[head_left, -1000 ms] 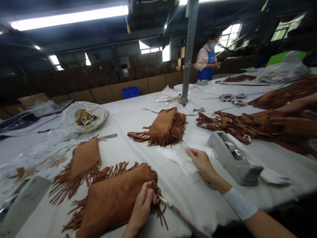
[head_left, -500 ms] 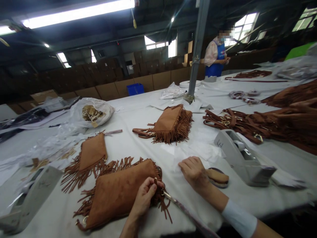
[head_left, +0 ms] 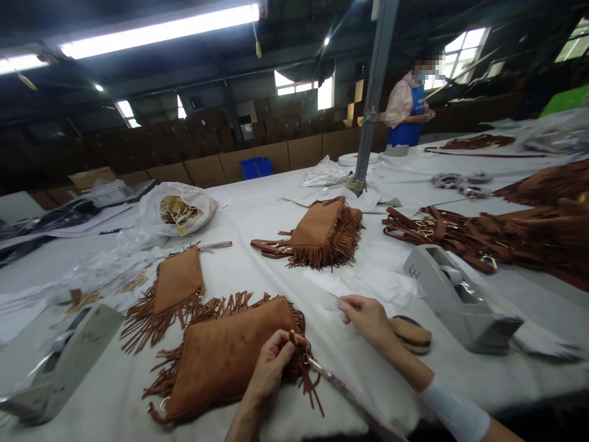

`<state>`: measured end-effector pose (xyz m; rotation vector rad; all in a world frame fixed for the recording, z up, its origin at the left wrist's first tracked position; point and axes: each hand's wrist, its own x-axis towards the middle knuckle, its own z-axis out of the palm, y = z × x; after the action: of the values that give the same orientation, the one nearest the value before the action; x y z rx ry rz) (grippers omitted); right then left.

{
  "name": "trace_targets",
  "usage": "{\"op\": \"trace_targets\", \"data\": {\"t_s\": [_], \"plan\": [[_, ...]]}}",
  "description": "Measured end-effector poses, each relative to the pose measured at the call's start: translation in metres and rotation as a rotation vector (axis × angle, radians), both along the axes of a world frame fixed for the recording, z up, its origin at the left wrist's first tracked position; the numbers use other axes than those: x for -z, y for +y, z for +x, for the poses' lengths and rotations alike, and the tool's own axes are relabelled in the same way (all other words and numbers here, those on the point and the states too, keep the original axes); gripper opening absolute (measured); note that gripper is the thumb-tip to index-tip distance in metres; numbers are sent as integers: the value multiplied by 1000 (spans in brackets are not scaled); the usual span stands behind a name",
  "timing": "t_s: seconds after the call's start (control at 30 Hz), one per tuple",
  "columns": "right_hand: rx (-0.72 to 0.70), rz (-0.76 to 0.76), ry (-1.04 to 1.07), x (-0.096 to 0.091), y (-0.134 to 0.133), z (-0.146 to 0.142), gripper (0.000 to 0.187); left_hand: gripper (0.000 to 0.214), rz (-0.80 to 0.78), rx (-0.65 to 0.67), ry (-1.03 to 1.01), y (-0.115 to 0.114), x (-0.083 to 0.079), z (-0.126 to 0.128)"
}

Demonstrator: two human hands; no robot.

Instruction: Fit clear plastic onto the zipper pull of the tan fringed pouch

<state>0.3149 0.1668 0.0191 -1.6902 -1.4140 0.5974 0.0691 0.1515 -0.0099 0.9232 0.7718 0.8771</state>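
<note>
A brown fringed suede bag (head_left: 230,353) lies on the table in front of me. My left hand (head_left: 278,356) pinches a small brown leather tab at its right corner. Beside those fingers a metal clasp (head_left: 315,364) joins a wrapped strap (head_left: 352,399) that runs toward the table's near edge. My right hand (head_left: 368,319) is closed on the corner of a thin white sheet (head_left: 329,301), apart from the bag. Behind the right wrist sits a tan-topped oval brush or pad (head_left: 411,331), partly covered.
Grey tape dispensers stand at right (head_left: 460,301) and left (head_left: 64,362). Beyond lie a smaller fringed bag (head_left: 178,282), a stack of fringed bags (head_left: 317,227), brown straps (head_left: 442,230) and a plastic bag (head_left: 179,209). A metal post (head_left: 373,92) rises from the table; a person (head_left: 407,110) stands behind.
My right hand has turned, its fingers now extended in a pinch on the white sheet. My left hand keeps its hold on the tab. The whole view has shifted slightly.
</note>
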Motion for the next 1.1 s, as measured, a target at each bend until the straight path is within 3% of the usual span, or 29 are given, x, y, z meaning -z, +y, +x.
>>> {"op": "trace_targets", "data": {"t_s": [0.13,0.23,0.47,0.6,0.73,0.83,0.9,0.93,1.03,1.1], "plan": [[-229,476,-305,-7,-14,-29,23,36,-46,20,-43,1,0,-2],[-347,652,-468,-3,-22,-55,28,31,-71,46,-117,1,-3,-3],[-553,600,-591,3,-35,-77,31,29,-65,10,-290,0,-7,-4],[-606,574,-656,5,-42,-74,44,30,-55,-20,-249,-1,-7,-3],[-684,570,-568,1,-52,-78,52,30,-34,-67,-163,1,-1,-1],[-518,468,-320,-9,-57,-82,37,31,-17,-116,-102,1,5,0],[-297,259,-121,-15,-55,-82,26,31,-9,-122,-58,0,7,0],[-227,124,-44,-17,-52,-82,29,31,0,-115,-39,0,7,-1],[-280,-215,111,-16,-42,-83,41,29,42,-76,-15,1,6,-2],[-373,-317,244,-11,-38,-85,39,27,59,-52,-8,1,6,-4]]}}
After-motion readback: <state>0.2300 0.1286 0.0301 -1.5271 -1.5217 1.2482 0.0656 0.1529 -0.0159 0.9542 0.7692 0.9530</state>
